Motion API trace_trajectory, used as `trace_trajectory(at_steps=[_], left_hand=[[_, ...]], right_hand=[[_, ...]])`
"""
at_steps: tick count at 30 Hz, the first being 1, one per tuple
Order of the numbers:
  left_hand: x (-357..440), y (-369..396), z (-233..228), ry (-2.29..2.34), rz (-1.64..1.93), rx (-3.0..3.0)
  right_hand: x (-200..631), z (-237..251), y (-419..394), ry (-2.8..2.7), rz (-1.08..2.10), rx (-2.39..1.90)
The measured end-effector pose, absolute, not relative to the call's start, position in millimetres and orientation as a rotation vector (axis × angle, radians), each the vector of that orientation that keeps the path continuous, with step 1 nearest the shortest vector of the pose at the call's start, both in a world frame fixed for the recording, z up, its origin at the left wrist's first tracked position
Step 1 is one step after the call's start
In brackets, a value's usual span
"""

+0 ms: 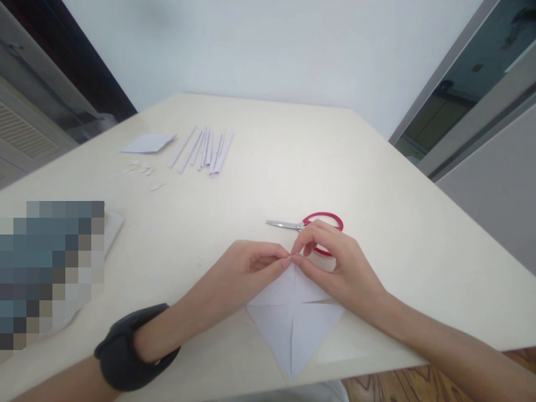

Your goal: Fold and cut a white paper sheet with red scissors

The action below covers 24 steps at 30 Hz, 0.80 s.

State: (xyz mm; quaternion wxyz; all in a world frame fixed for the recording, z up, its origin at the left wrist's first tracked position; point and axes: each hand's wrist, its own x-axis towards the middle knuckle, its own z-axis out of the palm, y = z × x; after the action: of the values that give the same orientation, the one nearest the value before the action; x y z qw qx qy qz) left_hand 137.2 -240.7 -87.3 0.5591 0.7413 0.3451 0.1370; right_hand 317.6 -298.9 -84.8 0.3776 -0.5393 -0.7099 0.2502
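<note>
A white folded paper (293,324), creased into a kite-like shape, lies at the near edge of the cream table (377,184). My left hand (247,268) and my right hand (335,262) meet at its top corner, fingertips pinching the paper together there. A black band sits on my left wrist. Red-handled scissors (310,223) lie just behind my right hand, blades pointing left.
Several rolled or folded white paper strips (205,151) lie at the far left, beside a flat white paper piece (146,144) and small paper scraps (140,169). A blurred object covers the near left. The table's front edge is close to the paper's lower tip.
</note>
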Motion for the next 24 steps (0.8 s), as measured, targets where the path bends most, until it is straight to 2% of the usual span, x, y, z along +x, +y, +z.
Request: trace_trajectory(at_steps=[24], left_hand=[[137.0, -240.1, -82.7, 0.838, 0.371, 1.842]], right_hand=[[318.0, -86.9, -301.2, -1.863, 0.484, -1.276]])
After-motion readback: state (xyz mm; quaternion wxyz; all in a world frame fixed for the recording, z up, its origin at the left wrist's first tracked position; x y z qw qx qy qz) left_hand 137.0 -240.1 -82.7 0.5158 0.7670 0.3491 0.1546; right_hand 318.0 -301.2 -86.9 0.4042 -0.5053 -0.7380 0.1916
